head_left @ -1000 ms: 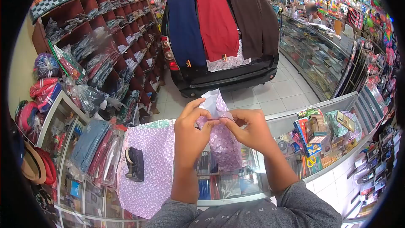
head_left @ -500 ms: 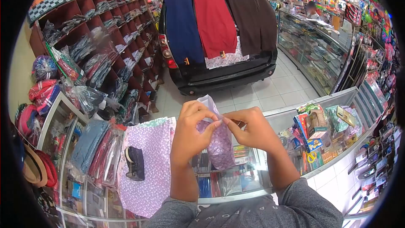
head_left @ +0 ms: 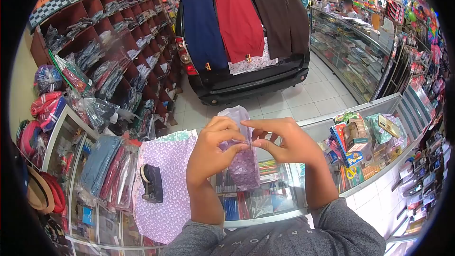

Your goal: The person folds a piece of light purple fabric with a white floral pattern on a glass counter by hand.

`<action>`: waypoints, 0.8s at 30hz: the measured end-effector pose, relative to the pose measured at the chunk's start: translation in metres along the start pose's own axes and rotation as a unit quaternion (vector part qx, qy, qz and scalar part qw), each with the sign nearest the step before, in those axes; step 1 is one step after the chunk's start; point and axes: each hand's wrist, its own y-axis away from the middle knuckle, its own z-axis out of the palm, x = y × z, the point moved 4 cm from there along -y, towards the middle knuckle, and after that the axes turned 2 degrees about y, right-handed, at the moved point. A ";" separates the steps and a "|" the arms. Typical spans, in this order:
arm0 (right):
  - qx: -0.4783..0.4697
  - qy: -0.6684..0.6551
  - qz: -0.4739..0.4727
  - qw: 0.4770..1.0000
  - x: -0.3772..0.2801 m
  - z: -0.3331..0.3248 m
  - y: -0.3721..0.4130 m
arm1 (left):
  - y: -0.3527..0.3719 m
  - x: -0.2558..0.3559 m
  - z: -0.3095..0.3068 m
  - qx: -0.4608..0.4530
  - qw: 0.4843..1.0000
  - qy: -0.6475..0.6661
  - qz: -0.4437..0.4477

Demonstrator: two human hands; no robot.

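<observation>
Over the glass counter, my left hand pinches the edge of a purple floral wrapped piece, its fingers curled round its upper left side. On the right side of the same piece, my right hand has its thumb at the edge and its forefinger stretched toward the pale top flap. Flat on the counter at left lies purple floral paper, with a black tape dispenser on it.
Bagged clothes lie at left. Boxes, yellow scissors and a phone are on the right counter. Trousers drape over a black car rear. A person is behind the far counter.
The fingers of my right hand have spread, with the forefinger lifted toward the top flap. The piece's pale top has opened wider. The view has shifted slightly.
</observation>
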 end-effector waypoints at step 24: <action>0.027 0.116 -0.104 0.987 0.003 0.004 -0.001 | 0.007 0.001 -0.007 -0.087 0.996 0.013 0.013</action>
